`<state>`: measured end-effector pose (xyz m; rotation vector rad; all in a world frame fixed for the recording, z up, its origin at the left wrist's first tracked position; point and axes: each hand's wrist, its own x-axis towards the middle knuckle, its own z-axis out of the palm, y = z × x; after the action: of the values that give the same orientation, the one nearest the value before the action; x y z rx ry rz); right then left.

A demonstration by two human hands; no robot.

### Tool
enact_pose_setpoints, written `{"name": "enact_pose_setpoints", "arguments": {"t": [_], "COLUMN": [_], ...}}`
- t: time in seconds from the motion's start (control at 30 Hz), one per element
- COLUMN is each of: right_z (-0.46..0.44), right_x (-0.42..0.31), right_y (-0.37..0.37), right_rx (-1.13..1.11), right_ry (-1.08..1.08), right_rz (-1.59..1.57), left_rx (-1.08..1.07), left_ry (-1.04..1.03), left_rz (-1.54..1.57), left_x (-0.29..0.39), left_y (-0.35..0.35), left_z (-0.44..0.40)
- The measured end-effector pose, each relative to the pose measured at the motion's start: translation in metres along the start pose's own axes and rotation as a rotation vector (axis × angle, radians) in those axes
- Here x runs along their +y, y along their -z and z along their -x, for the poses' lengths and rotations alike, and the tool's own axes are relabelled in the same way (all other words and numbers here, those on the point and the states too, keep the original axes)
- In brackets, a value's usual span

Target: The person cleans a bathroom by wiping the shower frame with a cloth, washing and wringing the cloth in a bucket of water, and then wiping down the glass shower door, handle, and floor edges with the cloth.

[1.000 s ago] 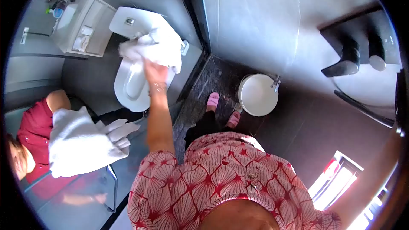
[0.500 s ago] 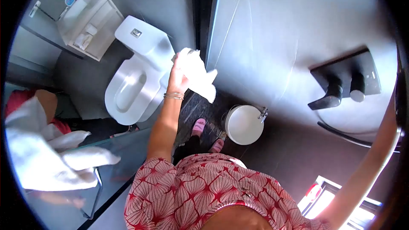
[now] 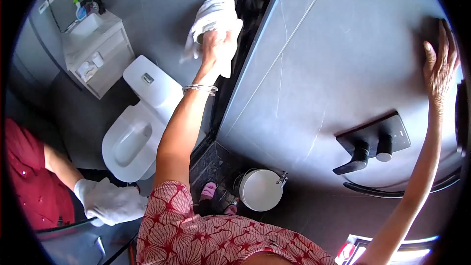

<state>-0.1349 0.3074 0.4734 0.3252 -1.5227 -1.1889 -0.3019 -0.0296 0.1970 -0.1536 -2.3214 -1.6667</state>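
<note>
Closed on bunched fabric, the left hand [image 3: 214,51] holds a white cloth [image 3: 216,13] high in the view, beyond the toilet [image 3: 135,114] and beside the black door frame [image 3: 254,0]. Its fingertips are buried in the folds, so how hard they press together cannot be told. Whether the cloth touches the frame is also unclear, since hand and folds cover the place. Most of the fabric bulges past the knuckles, lined with creases; its long axis runs nearly up and down the view, the rounded end pointing to the top and a narrow tail hanging back along the right side of the hand. A thinner flap, blurred at its edge, droops to the lower left. Metal bangles [image 3: 201,88] circle that wrist. Well apart, the right hand [image 3: 440,71] is laid against the dark grey wall [image 3: 309,64], thumb spread away from the fingers, whose tips run into the dark rim of the view; the palm is hidden. Below it a black shower control [image 3: 375,138] is fixed to the wall. One pink slipper [image 3: 208,191] shows near the white bucket [image 3: 262,190]. At the left edge, a co-worker's maroon top [image 3: 32,176] is cut off, and a second white cloth [image 3: 113,202] covers that person's hand, leaving its grip unreadable.
</note>
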Motion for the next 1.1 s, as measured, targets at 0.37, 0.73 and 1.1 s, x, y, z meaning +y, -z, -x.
{"name": "enact_pose_setpoints", "arguments": {"t": [0.37,0.73,1.1], "right_z": [-0.009,-0.01,-0.01], "right_x": [-0.018,-0.024,-0.026], "right_y": [0.016,0.021,0.013], "right_rx": [-0.043,-0.065,0.016], "right_ry": [-0.054,-0.112,-0.107], "right_rz": [-0.027,-0.001,-0.168], "left_rx": [0.212,0.177,0.345], "left_ry": [-0.208,-0.677,-1.212], "left_rz": [-0.176,-0.185,-0.676], "left_x": [-0.135,0.111,0.073], "left_y": [-0.059,0.058,0.048], "left_z": [0.049,-0.035,-0.077]}}
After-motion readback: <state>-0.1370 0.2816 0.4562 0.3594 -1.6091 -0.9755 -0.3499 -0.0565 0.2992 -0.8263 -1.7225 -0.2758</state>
